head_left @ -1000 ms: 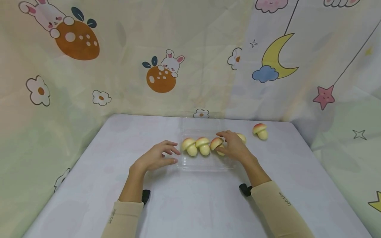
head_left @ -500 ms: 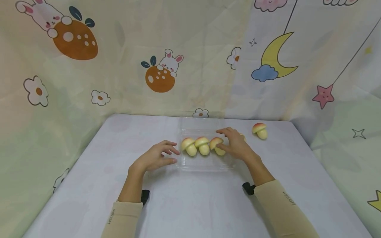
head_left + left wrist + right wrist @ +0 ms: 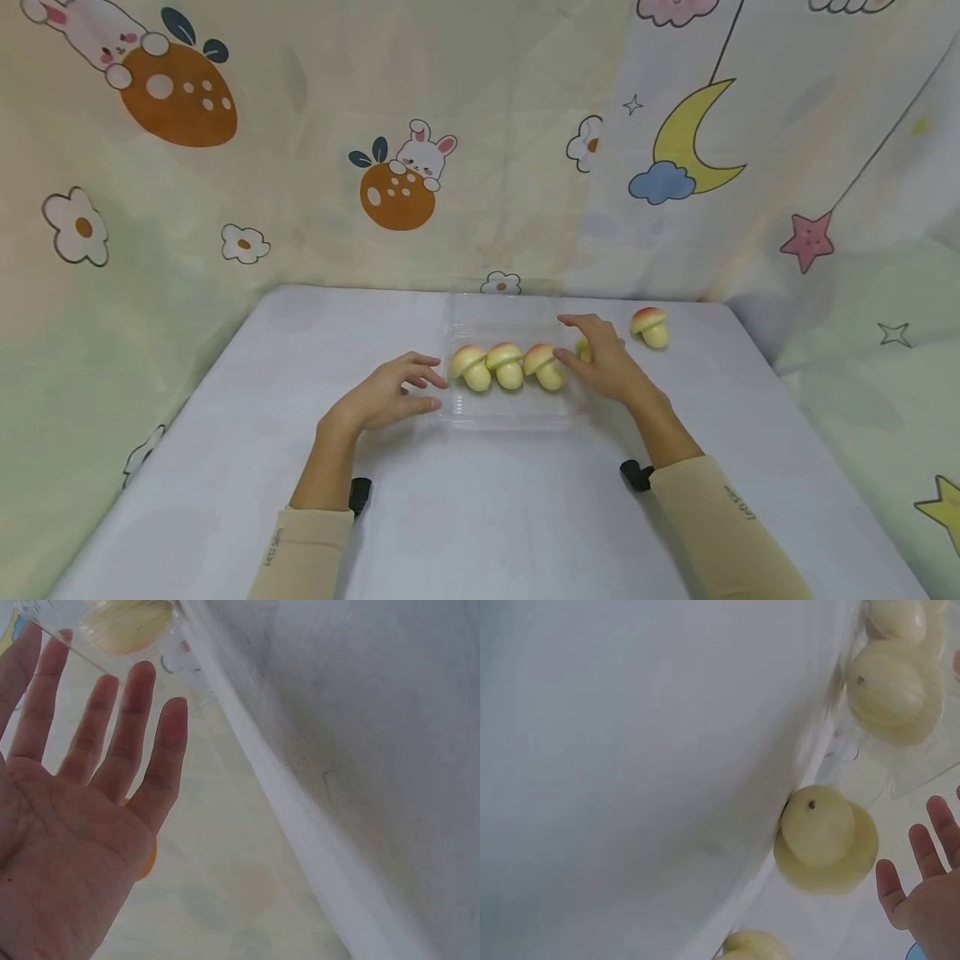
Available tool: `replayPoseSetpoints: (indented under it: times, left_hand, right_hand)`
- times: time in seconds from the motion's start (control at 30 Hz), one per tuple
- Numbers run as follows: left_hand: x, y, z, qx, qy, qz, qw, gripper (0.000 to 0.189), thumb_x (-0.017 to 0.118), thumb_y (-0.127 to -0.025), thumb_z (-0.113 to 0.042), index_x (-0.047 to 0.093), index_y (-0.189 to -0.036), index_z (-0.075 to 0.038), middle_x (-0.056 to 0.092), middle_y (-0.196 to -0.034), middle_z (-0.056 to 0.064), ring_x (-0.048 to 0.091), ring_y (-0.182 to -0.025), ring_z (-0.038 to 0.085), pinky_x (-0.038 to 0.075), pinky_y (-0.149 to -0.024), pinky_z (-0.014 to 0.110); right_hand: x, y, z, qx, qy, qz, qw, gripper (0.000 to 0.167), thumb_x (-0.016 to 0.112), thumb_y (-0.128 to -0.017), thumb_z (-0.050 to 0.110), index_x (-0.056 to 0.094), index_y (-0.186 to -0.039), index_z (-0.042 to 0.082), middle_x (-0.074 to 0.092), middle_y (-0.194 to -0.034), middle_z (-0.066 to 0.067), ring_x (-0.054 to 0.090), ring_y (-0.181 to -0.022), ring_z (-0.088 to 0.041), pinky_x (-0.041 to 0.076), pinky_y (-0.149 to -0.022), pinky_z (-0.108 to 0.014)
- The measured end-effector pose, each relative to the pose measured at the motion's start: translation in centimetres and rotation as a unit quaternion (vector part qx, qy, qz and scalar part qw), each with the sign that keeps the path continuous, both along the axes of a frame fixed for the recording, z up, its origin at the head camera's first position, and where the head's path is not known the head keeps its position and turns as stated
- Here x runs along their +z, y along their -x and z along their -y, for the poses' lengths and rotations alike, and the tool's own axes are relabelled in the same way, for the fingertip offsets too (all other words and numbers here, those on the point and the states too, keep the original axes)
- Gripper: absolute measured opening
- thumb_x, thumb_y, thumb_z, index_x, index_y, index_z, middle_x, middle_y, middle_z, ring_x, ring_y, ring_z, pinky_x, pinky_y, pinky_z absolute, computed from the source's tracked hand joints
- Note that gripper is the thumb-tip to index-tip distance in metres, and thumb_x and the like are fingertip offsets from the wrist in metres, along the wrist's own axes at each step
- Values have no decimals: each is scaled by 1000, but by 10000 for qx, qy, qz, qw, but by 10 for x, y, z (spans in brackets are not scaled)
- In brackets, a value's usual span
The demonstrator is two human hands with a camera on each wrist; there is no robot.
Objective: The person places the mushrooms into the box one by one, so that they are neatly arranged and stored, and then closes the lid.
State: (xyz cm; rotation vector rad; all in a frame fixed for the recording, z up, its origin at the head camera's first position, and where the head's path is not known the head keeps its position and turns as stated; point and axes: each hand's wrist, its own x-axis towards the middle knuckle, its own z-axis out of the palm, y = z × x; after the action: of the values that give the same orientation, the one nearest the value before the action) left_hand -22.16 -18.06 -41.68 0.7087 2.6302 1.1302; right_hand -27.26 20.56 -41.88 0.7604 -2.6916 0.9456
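Observation:
Three toy mushrooms with pale yellow stems and reddish caps, left (image 3: 476,377), middle (image 3: 506,367) and right (image 3: 549,377), lie in a row inside a clear plastic box (image 3: 510,423). My left hand (image 3: 386,393) is beside the box's left edge, fingers spread and holding nothing. At the box's right side is my right hand (image 3: 611,367), its thumb close to the right mushroom and its fingers extended. A fourth mushroom (image 3: 582,347) is mostly hidden behind that hand; in the right wrist view a mushroom (image 3: 825,836) sits outside the box, near the straight fingers.
Another mushroom (image 3: 649,328) lies farther back on the right of the white-covered table (image 3: 480,517). The clear lid (image 3: 502,308) stands open at the back of the box. A printed cloth backdrop (image 3: 510,167) rises behind the table.
My right hand has let go of the right mushroom, which stays in the box, and moved a little to the right. The left hand keeps its place beside the box.

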Motion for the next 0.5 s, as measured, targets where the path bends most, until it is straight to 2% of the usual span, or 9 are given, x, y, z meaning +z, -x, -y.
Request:
replayPoseSetpoints:
  times: [0.23, 0.5]
  left_hand:
    - [2, -2, 2, -41, 11, 31, 10000, 31, 74, -96, -27, 75, -123, -13, 48, -155, 10, 61, -125, 32, 48, -106, 56]
    - [2, -1, 2, -37, -19, 8, 10000, 31, 75, -95, -26, 74, -124, -14, 48, -155, 9, 61, -125, 32, 49, -105, 55]
  right_hand:
    - [-3, 4, -11, -181, 106, 199, 9996, 50, 62, -104, 28, 49, -148, 9, 46, -149, -19, 38, -139, -44, 32, -112, -65]
    - [1, 6, -28, -65, -81, 338, 9994, 52, 58, -105, 24, 44, -151, 4, 36, -157, -26, 28, -146, -51, 25, -113, -71]
